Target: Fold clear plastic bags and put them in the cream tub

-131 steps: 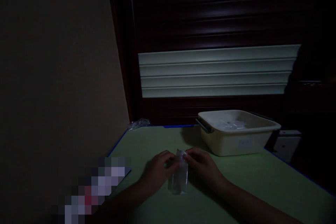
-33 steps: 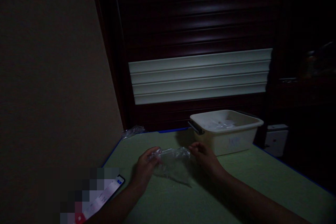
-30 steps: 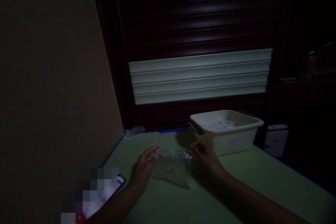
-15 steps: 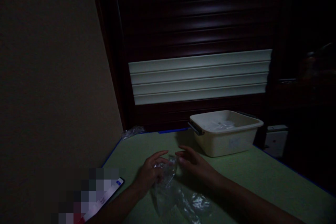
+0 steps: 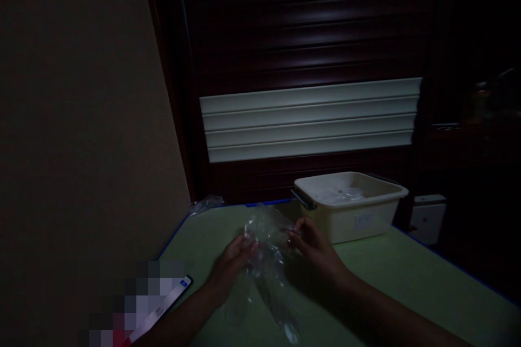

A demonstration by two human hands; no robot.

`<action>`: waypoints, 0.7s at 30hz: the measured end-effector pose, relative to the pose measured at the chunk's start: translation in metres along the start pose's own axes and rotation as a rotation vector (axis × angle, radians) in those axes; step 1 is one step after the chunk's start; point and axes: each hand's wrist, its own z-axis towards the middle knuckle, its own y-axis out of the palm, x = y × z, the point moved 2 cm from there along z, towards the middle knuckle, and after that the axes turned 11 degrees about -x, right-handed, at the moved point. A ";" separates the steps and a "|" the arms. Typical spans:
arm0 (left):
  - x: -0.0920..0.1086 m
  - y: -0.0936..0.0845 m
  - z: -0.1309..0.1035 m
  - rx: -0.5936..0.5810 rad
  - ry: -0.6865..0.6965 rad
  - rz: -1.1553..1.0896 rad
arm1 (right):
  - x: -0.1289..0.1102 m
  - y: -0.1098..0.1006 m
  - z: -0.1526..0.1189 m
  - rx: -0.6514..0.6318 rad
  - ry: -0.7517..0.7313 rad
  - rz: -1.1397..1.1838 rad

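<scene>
A crinkled clear plastic bag (image 5: 266,249) hangs between my hands above the green table, its lower part trailing toward the near edge. My left hand (image 5: 234,260) is closed on the bag's left side, thumb against fingers. On the upper right side, my right hand (image 5: 310,241) pinches the bag's edge with thumb and forefinger. The dim light leaves it unclear whether anything is inside the bag.
A cream plastic bin (image 5: 354,219) with dark handles, holding clear plastic, stands at the table's back right. Crumpled plastic (image 5: 206,204) lies at the back left corner. A phone-like device (image 5: 163,303), partly pixelated, is at the left on the green table (image 5: 391,287).
The bag has been raised and spread between my hands. My right hand has moved right and closed on its edge; my left hand's fingers have closed on the bag.
</scene>
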 end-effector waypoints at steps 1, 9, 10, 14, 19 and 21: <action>0.000 0.001 0.000 -0.003 0.001 0.003 | 0.000 0.000 0.000 0.003 -0.001 0.006; 0.003 -0.003 0.003 0.127 0.075 -0.045 | 0.004 -0.007 0.002 0.111 0.028 0.024; 0.002 -0.004 0.004 0.141 0.078 -0.054 | 0.004 -0.010 0.002 0.127 0.038 0.033; 0.001 -0.008 0.004 0.155 0.053 -0.085 | 0.002 -0.016 0.004 0.155 0.106 0.097; 0.006 -0.001 0.000 0.104 -0.024 -0.084 | 0.008 -0.011 0.004 0.080 0.255 0.178; 0.008 0.002 -0.002 0.077 -0.040 -0.069 | 0.013 -0.007 0.004 0.040 0.292 0.178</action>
